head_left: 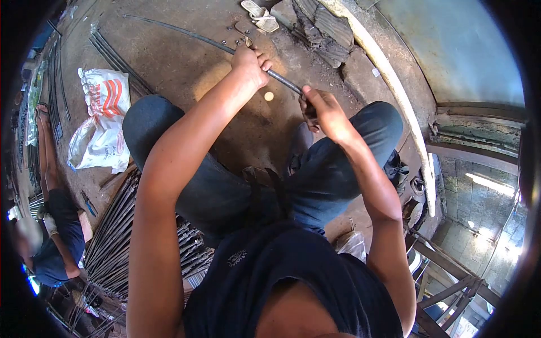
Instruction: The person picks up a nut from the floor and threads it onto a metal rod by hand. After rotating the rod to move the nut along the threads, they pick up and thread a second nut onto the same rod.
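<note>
A long thin dark metal rod (285,82) slants from the upper left to the middle of the view, and its stretch between my hands looks threaded or ribbed. My left hand (251,63) is closed around the rod, with the long part running out beyond it. Lower right, my right hand (323,112) is closed at the rod's near end, thumb on top. Its curled fingers hide that end, and I cannot make out whether a small part sits in them. Several small dark ring-like pieces, possibly nuts (224,42), lie on the ground past my left hand.
A large bundle of dark rods (115,236) lies at left, below a white-and-orange sack (107,96). Another person (53,236) sits at far left. Sandals (260,16), stacked slabs (321,28) and a long pale curved pole (394,79) bound the upper right.
</note>
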Demonstrator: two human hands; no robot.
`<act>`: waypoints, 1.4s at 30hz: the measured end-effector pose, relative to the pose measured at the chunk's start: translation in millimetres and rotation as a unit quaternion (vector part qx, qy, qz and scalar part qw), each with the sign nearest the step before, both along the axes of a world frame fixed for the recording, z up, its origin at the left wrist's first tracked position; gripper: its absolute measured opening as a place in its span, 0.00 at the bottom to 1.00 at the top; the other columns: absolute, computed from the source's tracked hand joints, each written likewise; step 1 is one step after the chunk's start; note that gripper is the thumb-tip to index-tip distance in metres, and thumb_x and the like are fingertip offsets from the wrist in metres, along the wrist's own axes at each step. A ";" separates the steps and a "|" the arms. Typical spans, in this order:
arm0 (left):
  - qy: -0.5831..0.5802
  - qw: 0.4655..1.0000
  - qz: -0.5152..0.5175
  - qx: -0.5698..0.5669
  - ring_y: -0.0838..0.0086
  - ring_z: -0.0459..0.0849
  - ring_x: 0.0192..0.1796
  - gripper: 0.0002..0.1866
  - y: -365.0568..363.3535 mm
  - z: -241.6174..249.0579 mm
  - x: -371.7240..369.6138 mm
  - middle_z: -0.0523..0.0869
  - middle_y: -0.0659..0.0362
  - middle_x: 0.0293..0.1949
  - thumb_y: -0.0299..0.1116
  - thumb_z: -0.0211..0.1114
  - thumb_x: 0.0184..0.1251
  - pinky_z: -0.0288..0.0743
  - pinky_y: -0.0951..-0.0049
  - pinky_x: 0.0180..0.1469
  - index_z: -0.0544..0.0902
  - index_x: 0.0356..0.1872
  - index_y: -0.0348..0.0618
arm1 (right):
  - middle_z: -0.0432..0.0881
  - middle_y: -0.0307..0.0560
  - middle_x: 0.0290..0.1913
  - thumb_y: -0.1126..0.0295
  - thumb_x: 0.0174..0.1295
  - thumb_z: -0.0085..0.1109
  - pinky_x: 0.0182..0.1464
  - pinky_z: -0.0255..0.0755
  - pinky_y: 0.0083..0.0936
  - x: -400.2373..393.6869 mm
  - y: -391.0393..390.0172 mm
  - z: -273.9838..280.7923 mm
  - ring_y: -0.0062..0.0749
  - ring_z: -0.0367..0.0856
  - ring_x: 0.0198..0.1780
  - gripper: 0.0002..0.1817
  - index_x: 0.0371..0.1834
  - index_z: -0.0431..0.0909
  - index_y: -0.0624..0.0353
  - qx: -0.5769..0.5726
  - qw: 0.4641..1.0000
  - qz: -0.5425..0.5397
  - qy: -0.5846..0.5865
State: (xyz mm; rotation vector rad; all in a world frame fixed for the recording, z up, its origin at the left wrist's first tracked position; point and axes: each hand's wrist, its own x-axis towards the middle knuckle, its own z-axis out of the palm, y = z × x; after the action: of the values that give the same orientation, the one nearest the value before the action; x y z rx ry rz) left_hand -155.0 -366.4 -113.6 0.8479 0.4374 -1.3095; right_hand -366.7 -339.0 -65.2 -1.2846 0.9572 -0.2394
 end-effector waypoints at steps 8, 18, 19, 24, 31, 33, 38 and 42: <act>0.003 1.000 0.013 0.018 0.81 0.53 0.15 0.15 2.8 13.3 -1.1 0.60 0.69 0.17 0.33 0.40 0.77 0.46 0.78 0.16 0.68 0.27 0.48 | 0.80 0.62 0.29 0.62 0.71 0.55 0.32 0.75 0.50 10.4 12.3 9.8 0.62 0.82 0.31 0.14 0.37 0.76 0.64 -0.597 0.781 0.072 0.168; 0.004 1.000 0.016 0.018 0.82 0.52 0.14 0.14 3.7 11.1 -3.4 0.60 0.69 0.16 0.33 0.41 0.77 0.46 0.78 0.16 0.68 0.27 0.48 | 0.78 0.62 0.26 0.60 0.71 0.56 0.30 0.75 0.48 8.7 12.0 10.3 0.62 0.81 0.28 0.17 0.34 0.74 0.66 -0.609 0.751 0.120 0.225; 0.003 1.000 0.012 0.013 0.82 0.52 0.14 0.14 4.4 10.5 -3.9 0.60 0.69 0.16 0.33 0.41 0.77 0.46 0.79 0.16 0.68 0.27 0.48 | 0.77 0.63 0.23 0.60 0.71 0.56 0.29 0.74 0.49 8.5 11.8 8.4 0.63 0.81 0.27 0.17 0.33 0.73 0.66 -0.549 0.809 0.100 0.184; 0.009 1.000 0.006 -0.002 0.82 0.52 0.14 0.15 5.8 7.4 0.5 0.60 0.70 0.16 0.33 0.39 0.78 0.47 0.79 0.16 0.68 0.27 0.48 | 0.66 0.36 0.16 0.51 0.75 0.46 0.13 0.54 0.29 15.4 13.8 7.7 0.30 0.64 0.13 0.23 0.25 0.66 0.53 0.113 0.988 -0.085 -0.062; 0.004 1.000 -0.001 0.005 0.82 0.52 0.14 0.17 5.1 5.5 -3.5 0.60 0.70 0.16 0.37 0.39 0.80 0.47 0.78 0.16 0.67 0.27 0.48 | 0.75 0.41 0.25 0.42 0.72 0.47 0.15 0.62 0.29 -1.3 0.3 -13.1 0.27 0.68 0.14 0.28 0.28 0.74 0.57 -0.005 0.998 -0.056 0.027; 0.005 1.000 0.005 0.012 0.82 0.52 0.14 0.17 6.8 3.8 -2.1 0.60 0.70 0.16 0.37 0.39 0.80 0.47 0.78 0.16 0.67 0.27 0.48 | 0.79 0.57 0.24 0.53 0.68 0.59 0.25 0.72 0.38 -1.1 11.8 -0.3 0.44 0.80 0.22 0.22 0.33 0.77 0.66 -0.419 0.900 0.019 0.119; 0.003 1.000 -0.004 0.020 0.82 0.53 0.14 0.17 5.9 3.5 -2.3 0.61 0.70 0.16 0.36 0.38 0.80 0.47 0.79 0.16 0.67 0.27 0.48 | 0.77 0.63 0.21 0.63 0.66 0.62 0.31 0.72 0.44 5.5 19.4 12.8 0.59 0.80 0.26 0.16 0.31 0.75 0.67 -0.620 0.767 0.064 0.157; -0.012 1.000 -0.008 0.022 0.82 0.53 0.14 0.16 8.8 3.7 -3.8 0.60 0.70 0.16 0.35 0.39 0.79 0.46 0.79 0.16 0.67 0.28 0.48 | 0.77 0.65 0.23 0.65 0.69 0.58 0.31 0.71 0.49 8.8 17.8 1.7 0.66 0.79 0.28 0.15 0.32 0.74 0.68 -0.432 0.891 0.066 0.127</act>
State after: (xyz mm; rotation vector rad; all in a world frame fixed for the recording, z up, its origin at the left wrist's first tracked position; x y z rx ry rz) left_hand -158.8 -357.7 -109.9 0.9047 0.4410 -1.3075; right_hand -357.9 -321.2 -63.5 -2.2384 1.0110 -0.4249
